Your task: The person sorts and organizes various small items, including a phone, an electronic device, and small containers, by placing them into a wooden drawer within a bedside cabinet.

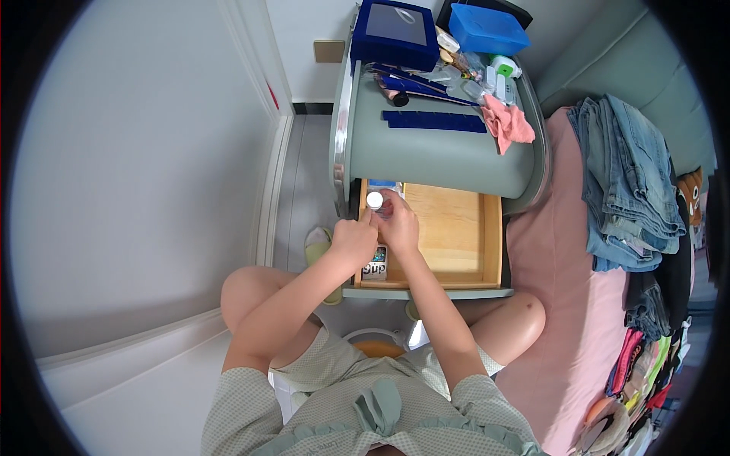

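A small bottle with a round white cap (374, 201) stands at the left end of the pulled-out wooden drawer (449, 228). My right hand (400, 226) reaches into the drawer, its fingers curled against the bottle's right side. Beside it, my left hand (354, 242) is closed, with a fingertip close below the cap; what it grips, if anything, is hidden. Under and between my hands lies a light printed box (375, 263), by the drawer's front left corner. Behind the bottle, a blue and white pack (385, 185) shows in part.
Above the drawer, the grey-green nightstand top (433, 159) carries a dark blue box (395, 34), a blue plastic container (489, 28), dark blue strips (433, 121), a pink cloth (506, 124) and small items. Folded jeans (627, 178) lie on the pink bed (559, 304) at right. A white door (152, 175) is left.
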Available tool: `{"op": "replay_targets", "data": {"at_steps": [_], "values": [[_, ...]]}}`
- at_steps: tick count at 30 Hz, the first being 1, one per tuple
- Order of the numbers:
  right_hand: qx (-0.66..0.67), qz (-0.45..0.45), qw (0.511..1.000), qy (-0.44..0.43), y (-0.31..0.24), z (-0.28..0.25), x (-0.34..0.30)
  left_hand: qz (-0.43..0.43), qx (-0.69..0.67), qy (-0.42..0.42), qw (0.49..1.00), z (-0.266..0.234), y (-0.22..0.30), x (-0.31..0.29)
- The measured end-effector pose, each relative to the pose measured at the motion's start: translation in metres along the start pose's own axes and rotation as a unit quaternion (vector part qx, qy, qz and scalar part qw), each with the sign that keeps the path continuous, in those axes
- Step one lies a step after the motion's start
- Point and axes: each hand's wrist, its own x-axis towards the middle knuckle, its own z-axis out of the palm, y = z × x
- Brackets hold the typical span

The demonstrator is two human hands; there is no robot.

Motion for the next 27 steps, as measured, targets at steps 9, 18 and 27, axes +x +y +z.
{"op": "replay_targets", "data": {"at_steps": [9,18,27], "values": [[-0.019,0.004,1.0,-0.007,-0.003,-0.013,-0.008,-0.008,-0.051,0.016,0.999,-0.021,0.0,-0.004],[0.067,0.03,0.997,-0.009,-0.024,-0.054,-0.001,-0.033,-0.15,0.173,0.973,-0.062,-0.004,0.007],[0.154,-0.029,0.984,0.082,-0.063,-0.099,0.057,-0.105,-0.304,0.338,0.885,-0.118,-0.009,0.042]]}}
